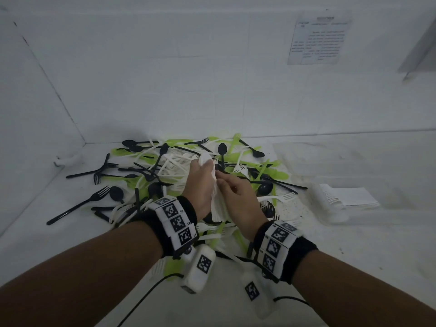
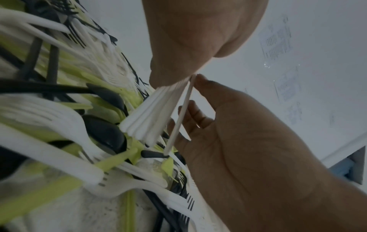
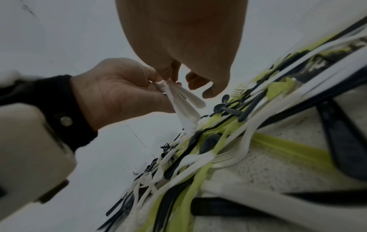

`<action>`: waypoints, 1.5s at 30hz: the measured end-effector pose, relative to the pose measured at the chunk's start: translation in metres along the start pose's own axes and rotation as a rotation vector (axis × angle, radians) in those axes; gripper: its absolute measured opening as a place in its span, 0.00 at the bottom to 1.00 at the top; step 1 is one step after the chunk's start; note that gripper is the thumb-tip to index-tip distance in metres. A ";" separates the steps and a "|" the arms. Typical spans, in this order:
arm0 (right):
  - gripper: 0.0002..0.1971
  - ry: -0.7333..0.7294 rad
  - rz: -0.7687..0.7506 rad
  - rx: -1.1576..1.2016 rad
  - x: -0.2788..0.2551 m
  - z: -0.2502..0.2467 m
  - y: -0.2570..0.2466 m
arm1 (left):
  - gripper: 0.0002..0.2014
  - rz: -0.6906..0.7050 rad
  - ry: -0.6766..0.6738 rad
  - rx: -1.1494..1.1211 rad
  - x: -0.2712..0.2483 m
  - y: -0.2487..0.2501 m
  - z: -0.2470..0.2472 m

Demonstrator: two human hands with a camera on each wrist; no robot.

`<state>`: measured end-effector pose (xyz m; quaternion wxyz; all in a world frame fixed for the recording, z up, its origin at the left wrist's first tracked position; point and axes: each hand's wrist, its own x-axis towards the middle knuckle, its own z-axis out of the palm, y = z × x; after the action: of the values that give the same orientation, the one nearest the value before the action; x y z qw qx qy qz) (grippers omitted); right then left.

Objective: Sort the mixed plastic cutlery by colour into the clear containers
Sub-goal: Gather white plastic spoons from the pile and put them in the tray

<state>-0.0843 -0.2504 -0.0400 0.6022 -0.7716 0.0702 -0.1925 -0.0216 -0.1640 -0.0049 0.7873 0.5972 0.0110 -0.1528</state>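
In the head view, the left hand [image 1: 200, 182] grasps a bundle of white cutlery [image 1: 218, 204] above the mixed pile [image 1: 165, 166] on the table [image 1: 354, 256]; the clear container [image 1: 330, 201] with white pieces lies right of the pile, nearer the right hand [image 1: 236, 194]. In the left wrist view, the bundle's long axis points down to the pile, and the right hand pinches one white piece [image 2: 179, 119] beside it. The right wrist view shows the same grip.

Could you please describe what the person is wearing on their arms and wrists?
Both forearms are bare. Each wrist carries a black band faced with white tiles printed with black square codes. A white camera box, also coded, hangs under each wrist, trailing a black cable.
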 end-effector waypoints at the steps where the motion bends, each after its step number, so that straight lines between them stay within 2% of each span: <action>1: 0.12 0.037 0.047 0.037 -0.001 -0.003 0.000 | 0.13 0.020 0.011 0.002 -0.001 0.000 0.002; 2: 0.13 0.036 0.121 0.092 -0.002 -0.005 0.000 | 0.12 0.036 0.018 0.002 -0.004 0.001 0.007; 5: 0.19 -0.234 0.342 0.273 -0.007 -0.007 -0.001 | 0.11 0.085 0.038 0.050 -0.008 0.002 0.017; 6: 0.19 -0.283 0.358 0.310 -0.008 -0.007 0.000 | 0.12 0.095 0.043 0.064 -0.011 0.002 0.021; 9: 0.18 -0.253 0.230 0.255 -0.007 -0.015 0.003 | 0.12 0.113 0.034 0.075 -0.014 0.000 0.029; 12: 0.17 -0.196 0.038 -0.015 0.004 -0.037 0.009 | 0.11 0.210 0.011 0.210 -0.012 0.001 0.024; 16: 0.12 -0.119 -0.188 -0.389 0.024 -0.078 0.014 | 0.09 0.395 -0.107 0.512 -0.005 0.008 0.003; 19: 0.15 -0.114 -0.259 -0.767 0.030 -0.103 0.015 | 0.09 0.499 -0.210 0.792 0.000 0.010 -0.001; 22: 0.15 -0.116 -0.262 -0.902 0.032 -0.124 0.012 | 0.08 0.596 -0.250 0.975 0.003 0.003 0.011; 26: 0.18 -0.115 -0.225 -0.964 0.026 -0.153 0.014 | 0.06 0.607 -0.356 0.897 0.004 -0.014 0.040; 29: 0.23 -0.188 -0.208 -0.969 0.023 -0.176 0.013 | 0.06 0.588 -0.439 0.830 0.000 -0.031 0.071; 32: 0.17 -0.215 -0.232 -0.974 0.019 -0.205 0.022 | 0.07 0.545 -0.494 0.785 -0.003 -0.050 0.105; 35: 0.17 -0.182 -0.220 -0.981 0.011 -0.246 0.036 | 0.08 0.520 -0.515 0.762 -0.005 -0.070 0.144; 38: 0.16 -0.208 -0.205 -0.970 0.005 -0.288 0.050 | 0.08 0.529 -0.537 0.828 -0.007 -0.089 0.182; 40: 0.13 -0.239 -0.175 -0.954 0.005 -0.315 0.060 | 0.08 0.524 -0.560 0.857 -0.008 -0.102 0.207; 42: 0.09 -0.262 -0.138 -0.958 0.007 -0.340 0.071 | 0.10 0.564 -0.588 1.001 -0.006 -0.114 0.231; 43: 0.08 -0.276 -0.113 -0.977 0.009 -0.351 0.077 | 0.14 0.575 -0.605 1.131 -0.005 -0.118 0.240; 45: 0.06 -0.310 -0.022 -0.988 0.011 -0.369 0.086 | 0.29 0.530 -0.636 1.385 -0.001 -0.122 0.253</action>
<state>-0.2044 -0.6101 -0.0456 0.1673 -0.9840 0.0546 -0.0263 -0.0951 -0.4317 -0.0468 0.2138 0.8603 -0.4527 -0.0960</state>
